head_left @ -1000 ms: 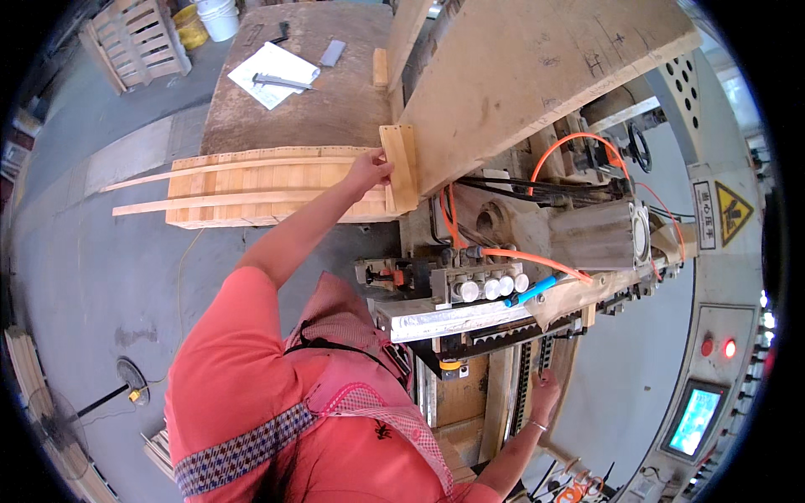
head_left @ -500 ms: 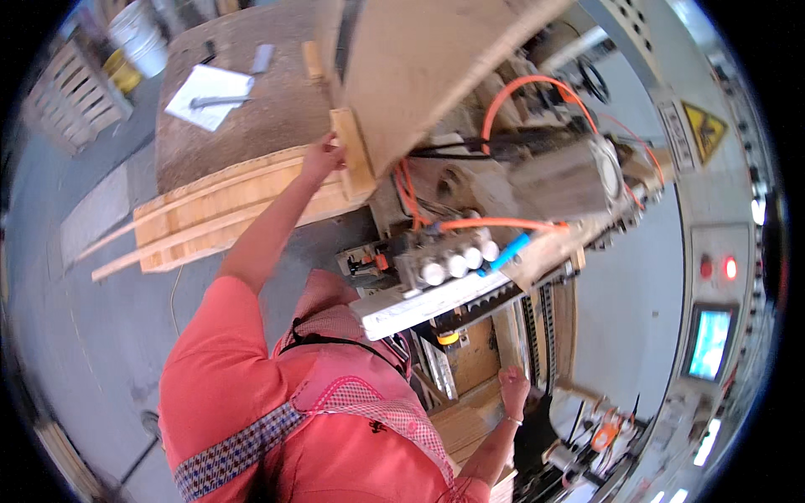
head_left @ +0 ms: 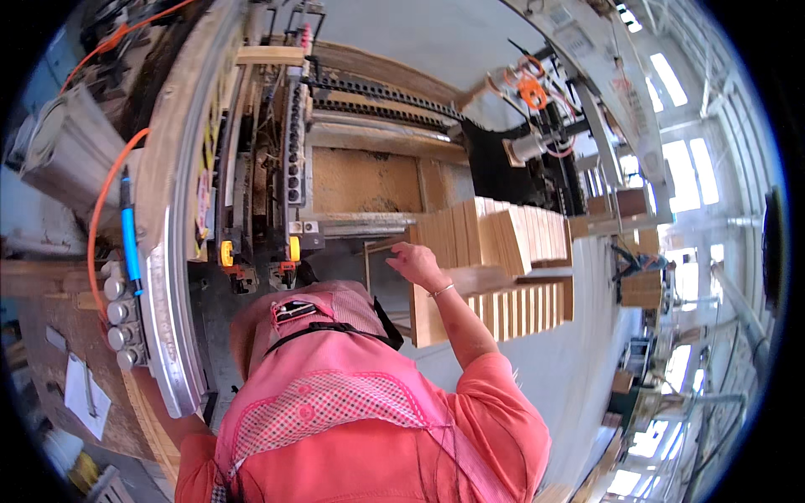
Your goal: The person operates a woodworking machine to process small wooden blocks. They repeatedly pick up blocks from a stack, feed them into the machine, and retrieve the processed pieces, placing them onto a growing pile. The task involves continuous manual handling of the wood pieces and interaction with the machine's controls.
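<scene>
My right hand (head_left: 418,266) is beside the near left end of a stack of light wooden boards (head_left: 453,235). Its fingers are loosely bent and a little apart, with nothing visible between them; I cannot tell whether they touch the wood. A bracelet (head_left: 441,290) circles the right wrist. Of my left arm, only the forearm (head_left: 172,412) shows, at the lower left. The left hand is hidden behind the machine's silver metal rail (head_left: 173,335).
Ahead stands a machine with black chain tracks (head_left: 377,105), yellow round parts (head_left: 294,250) and a sawdust-covered bed (head_left: 360,180). Orange hoses (head_left: 105,193) run along the left. A brown worktable (head_left: 50,310) holds white paper (head_left: 84,394). More slotted wooden pieces (head_left: 511,310) lie below the stack.
My view has swung right, from the worktable to the machine and the board stack. My right hand now reaches to the boards. The left hand, earlier on a wooden piece, has gone out of sight.
</scene>
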Tool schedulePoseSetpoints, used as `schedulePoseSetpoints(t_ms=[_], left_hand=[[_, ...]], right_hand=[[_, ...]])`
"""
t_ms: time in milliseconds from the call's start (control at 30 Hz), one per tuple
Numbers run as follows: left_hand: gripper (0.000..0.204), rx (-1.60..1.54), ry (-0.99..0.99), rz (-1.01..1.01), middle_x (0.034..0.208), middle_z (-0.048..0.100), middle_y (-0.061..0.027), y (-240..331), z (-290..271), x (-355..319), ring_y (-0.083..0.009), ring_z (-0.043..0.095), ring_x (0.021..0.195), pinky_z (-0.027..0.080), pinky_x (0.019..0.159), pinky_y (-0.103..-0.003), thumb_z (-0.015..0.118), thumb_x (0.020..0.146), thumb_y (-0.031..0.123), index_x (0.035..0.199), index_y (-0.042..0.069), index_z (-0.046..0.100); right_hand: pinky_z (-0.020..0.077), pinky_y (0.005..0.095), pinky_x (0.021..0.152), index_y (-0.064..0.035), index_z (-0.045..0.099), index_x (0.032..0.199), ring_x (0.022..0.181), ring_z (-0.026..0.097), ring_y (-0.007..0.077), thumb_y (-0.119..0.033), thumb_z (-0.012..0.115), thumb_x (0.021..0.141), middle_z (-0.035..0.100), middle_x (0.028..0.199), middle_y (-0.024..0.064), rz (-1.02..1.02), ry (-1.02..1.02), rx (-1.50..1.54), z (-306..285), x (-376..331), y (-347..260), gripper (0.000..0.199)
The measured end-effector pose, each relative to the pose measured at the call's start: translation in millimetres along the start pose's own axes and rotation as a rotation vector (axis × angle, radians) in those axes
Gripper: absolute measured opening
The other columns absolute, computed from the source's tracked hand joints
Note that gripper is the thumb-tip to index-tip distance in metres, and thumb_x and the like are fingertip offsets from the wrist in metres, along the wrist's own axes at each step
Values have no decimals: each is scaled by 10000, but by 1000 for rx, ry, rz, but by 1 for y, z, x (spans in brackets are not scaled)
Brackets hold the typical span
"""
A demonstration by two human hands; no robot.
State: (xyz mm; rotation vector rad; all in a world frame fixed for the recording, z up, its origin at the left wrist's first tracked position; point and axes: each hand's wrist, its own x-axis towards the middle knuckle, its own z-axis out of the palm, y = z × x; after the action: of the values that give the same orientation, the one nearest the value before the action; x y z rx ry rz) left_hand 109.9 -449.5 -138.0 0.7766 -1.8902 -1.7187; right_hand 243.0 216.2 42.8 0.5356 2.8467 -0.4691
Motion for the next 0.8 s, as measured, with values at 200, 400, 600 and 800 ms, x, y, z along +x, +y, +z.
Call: schedulePoseSetpoints(t_ms=[200,400,600,800], left_hand=[[253,-190,-119,-415,906,586,-83,-6,18,-77,-129,536,676,476,578,-259,551,862,190,1104,122,521],[229,-104,-347,-614,864,592,-62,67,82,-177,-97,484,568,439,512,-246,536,872,172,1086,104,492],[325,-94,-544,-663,876,597,-63,95,123,-216,-91,495,577,440,501,-247,543,873,153,1178,92,449],[365,-74,-646,-715,937,600,-73,91,134,-219,-99,519,620,449,528,-245,539,873,142,1217,89,429]], right_hand=[[474,382,565,-99,643,736,605,606,278,-225,693,725,618,659,93,301,447,-26,5,-68,64,136],[482,370,719,-64,591,950,866,552,295,-215,693,720,583,951,131,366,869,-473,-87,-73,128,293],[472,425,773,-18,573,1009,938,568,330,-410,716,675,599,967,180,607,452,-361,-138,-47,199,534],[484,398,735,-64,651,860,829,620,304,-433,714,616,649,847,157,659,368,-214,-140,-35,212,448]])
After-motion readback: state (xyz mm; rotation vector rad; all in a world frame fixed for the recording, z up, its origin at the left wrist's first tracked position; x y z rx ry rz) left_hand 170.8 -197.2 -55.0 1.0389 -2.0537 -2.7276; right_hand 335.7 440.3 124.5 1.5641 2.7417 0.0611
